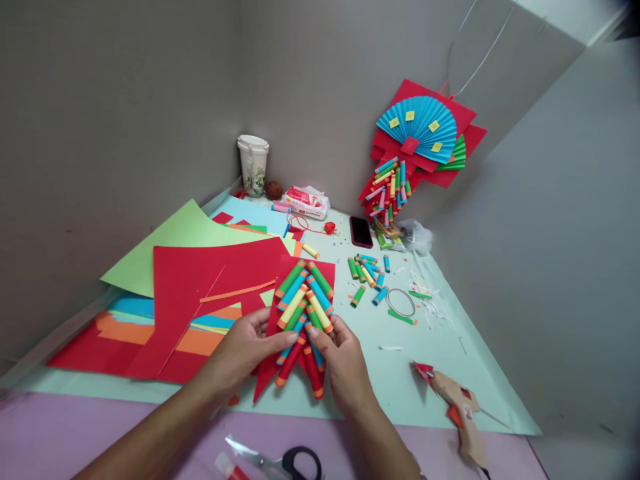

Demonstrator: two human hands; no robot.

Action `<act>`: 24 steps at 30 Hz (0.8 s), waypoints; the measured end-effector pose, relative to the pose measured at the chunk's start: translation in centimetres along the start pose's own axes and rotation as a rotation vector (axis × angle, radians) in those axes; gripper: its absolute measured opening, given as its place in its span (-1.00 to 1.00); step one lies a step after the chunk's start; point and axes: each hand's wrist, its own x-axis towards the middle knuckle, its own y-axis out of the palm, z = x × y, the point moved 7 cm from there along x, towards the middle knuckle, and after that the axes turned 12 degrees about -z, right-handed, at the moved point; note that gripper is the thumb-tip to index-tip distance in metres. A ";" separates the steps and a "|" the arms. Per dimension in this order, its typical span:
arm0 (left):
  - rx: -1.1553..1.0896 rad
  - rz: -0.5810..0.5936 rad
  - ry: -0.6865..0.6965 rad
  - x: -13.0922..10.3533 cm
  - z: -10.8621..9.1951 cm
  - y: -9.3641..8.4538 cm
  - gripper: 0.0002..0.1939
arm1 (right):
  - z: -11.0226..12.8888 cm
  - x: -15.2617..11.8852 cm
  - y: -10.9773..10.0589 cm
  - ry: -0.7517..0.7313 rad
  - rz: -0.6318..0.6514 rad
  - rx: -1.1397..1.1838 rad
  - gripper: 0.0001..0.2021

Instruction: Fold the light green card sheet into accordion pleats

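Observation:
Between my two hands is a red paper banner (329,270) with a notched lower end. Rolled paper tubes (291,301) in green, blue, yellow and red, banded with orange, lie on it in two slanting columns. My left hand (255,341) grips the banner's left edge, its thumb across a blue tube. On the right side my right hand (343,353) closes round the other edge, thumb pressed on the lower tubes. The fingers behind the banner are partly hidden. Loose paper tubes (361,272) lie on the table just beyond my right hand.
Red card (225,267), light green card (165,250) and coloured strips cover the left. Scissors (265,460) lie at the front edge, a glue gun (460,407) at right. A phone (361,232), cup (253,165) and wire ring (401,302) stand or lie farther back. A paper-fan decoration (420,130) hangs above.

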 end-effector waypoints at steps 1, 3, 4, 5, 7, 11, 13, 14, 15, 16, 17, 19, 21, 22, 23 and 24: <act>0.013 -0.009 0.005 0.0 0.0 0.0 -0.42 | 0.0 0.0 0.0 0.002 -0.005 -0.004 -0.54; 0.021 -0.018 0.007 0.0 -0.1 0.0 -0.41 | -0.1 -0.1 0.1 0.007 -0.011 -0.010 -0.53; 0.018 -0.023 0.004 0.0 -0.2 0.1 -0.41 | -0.1 -0.1 0.1 0.008 -0.013 -0.008 -0.53; 0.016 -0.030 -0.001 0.0 -0.2 0.1 -0.40 | -0.2 -0.1 0.1 0.008 -0.008 -0.003 -0.53; 0.017 -0.049 -0.006 -0.1 -0.3 0.1 -0.40 | -0.3 -0.2 0.3 0.005 0.010 0.003 -0.53; 0.008 -0.045 -0.007 -0.1 -0.2 0.1 -0.38 | -0.4 -0.2 0.3 -0.011 0.021 -0.017 -0.55; 0.003 -0.030 -0.005 -0.1 -0.1 0.0 -0.36 | -0.4 -0.2 0.4 -0.015 0.019 -0.018 -0.54; 0.008 -0.028 -0.002 0.0 0.0 0.0 -0.35 | -0.4 -0.2 0.4 -0.011 0.020 -0.014 -0.53; 0.016 -0.028 0.001 0.0 0.0 -0.1 -0.35 | -0.5 -0.2 0.5 -0.003 0.023 -0.008 -0.52; 0.025 -0.030 0.005 0.0 0.0 -0.1 -0.36 | -0.5 -0.2 0.6 0.006 0.025 -0.003 -0.52; 0.033 -0.032 0.008 0.0 0.0 0.0 -0.36 | -0.5 -0.2 0.6 0.009 0.025 0.001 -0.52; 0.040 -0.028 0.012 -0.1 -0.3 0.2 -0.35 | -0.5 -0.3 0.5 0.004 0.020 -0.002 -0.54; 0.037 -0.019 0.014 -0.4 -0.6 0.5 -0.36 | -0.5 -0.2 0.1 0.001 0.013 0.001 -0.55; 0.044 -0.019 0.024 -0.6 -0.8 0.6 -0.38 | -0.5 -0.1 -0.2 0.005 0.003 0.013 -0.55; 0.063 -0.027 0.048 -0.7 -1.0 0.5 -0.41 | -0.4 0.1 -0.7 0.010 -0.012 0.031 -0.55; 0.106 -0.048 0.090 -0.8 -1.2 0.4 -0.43 | -0.2 0.4 -1.2 0.014 -0.035 0.054 -0.53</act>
